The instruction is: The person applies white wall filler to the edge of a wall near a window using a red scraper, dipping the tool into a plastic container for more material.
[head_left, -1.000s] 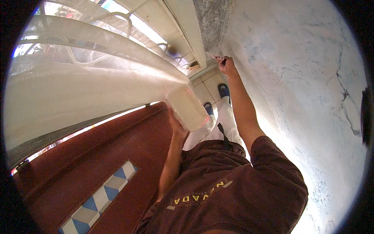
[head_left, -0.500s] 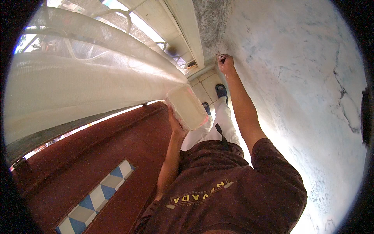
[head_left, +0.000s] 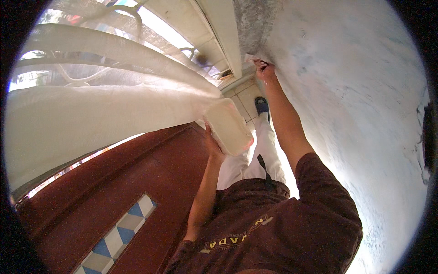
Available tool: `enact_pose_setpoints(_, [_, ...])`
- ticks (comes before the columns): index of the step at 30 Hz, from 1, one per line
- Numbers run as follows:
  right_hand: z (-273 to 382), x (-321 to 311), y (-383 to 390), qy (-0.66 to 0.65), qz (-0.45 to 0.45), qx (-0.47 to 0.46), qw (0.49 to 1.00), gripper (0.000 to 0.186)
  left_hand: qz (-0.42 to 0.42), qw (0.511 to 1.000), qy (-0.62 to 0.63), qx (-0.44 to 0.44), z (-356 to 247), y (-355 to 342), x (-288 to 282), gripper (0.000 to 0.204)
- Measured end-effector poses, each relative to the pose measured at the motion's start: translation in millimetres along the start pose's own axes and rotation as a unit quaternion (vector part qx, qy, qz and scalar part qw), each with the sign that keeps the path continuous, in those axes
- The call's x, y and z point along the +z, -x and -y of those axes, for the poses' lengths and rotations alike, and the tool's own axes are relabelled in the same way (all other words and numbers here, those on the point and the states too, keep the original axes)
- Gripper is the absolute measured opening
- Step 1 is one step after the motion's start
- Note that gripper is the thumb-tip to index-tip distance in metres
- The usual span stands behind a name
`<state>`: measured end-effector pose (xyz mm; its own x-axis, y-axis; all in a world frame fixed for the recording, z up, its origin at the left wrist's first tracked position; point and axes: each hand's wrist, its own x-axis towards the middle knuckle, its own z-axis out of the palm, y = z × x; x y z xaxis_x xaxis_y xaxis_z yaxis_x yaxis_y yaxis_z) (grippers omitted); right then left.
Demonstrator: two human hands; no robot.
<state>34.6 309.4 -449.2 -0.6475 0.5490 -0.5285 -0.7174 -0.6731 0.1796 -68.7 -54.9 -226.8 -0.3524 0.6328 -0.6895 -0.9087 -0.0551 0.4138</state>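
Observation:
A shallow rectangular white tub (head_left: 228, 125) with a pinkish tint along its edge is in my left hand (head_left: 214, 147), whose fingers grip it from the left side. Its pale inside could be a white paste or just the tub's bottom; I cannot tell. Reaching far forward, my right hand (head_left: 264, 68) is closed on a small, flat, pale piece (head_left: 252, 58) that points left. White smears mark the fingers. The piece is at the corner where the bluish-white wall (head_left: 346, 82) meets a rough grey strip (head_left: 256, 25); whether it touches is unclear.
On the left, a sheer white curtain (head_left: 105, 109) hangs before a window grille (head_left: 130, 11). Below it stands a dark red panel (head_left: 150, 160) with a strip of blue and white diamonds (head_left: 118, 237). A pale frame (head_left: 223, 32) and floor tiles (head_left: 246, 98) lie ahead.
My right hand has turned slightly, and the pale piece now shows more, pointing left. The tub has shifted a little to the right in view. The curtain has billowed.

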Motion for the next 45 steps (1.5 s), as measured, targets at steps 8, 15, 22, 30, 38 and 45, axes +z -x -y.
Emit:
enact_pose_setpoints(8, [-35,-37,15,0.174,-0.158,-0.184,0.954,0.013,0.057,0.998,0.009,0.005,9,-8,-14,0.060])
enact_pose_setpoints(15, [-6,-16,-25,0.089,-0.165,-0.081,0.979,0.023,0.035,0.999,-0.025,0.006,11,-9,-7,0.065])
enact_pose_setpoints(22, [-5,-13,-15,0.002,-0.051,-0.021,0.998,0.049,-0.004,0.998,-0.053,0.016,2,-2,-12,0.061])
enact_pose_setpoints(30, [-50,-62,-4,0.247,-0.249,-0.207,0.913,0.030,-0.014,0.999,-0.045,0.004,6,-5,-22,0.058])
enact_pose_setpoints(38, [-52,-8,-9,0.348,-0.174,-0.158,0.908,0.021,0.004,0.996,-0.087,-0.006,11,-10,-31,0.059])
enact_pose_setpoints(45, [-68,119,44,0.281,-0.100,-0.252,0.920,0.019,-0.024,0.998,-0.060,0.004,9,-4,-22,0.066])
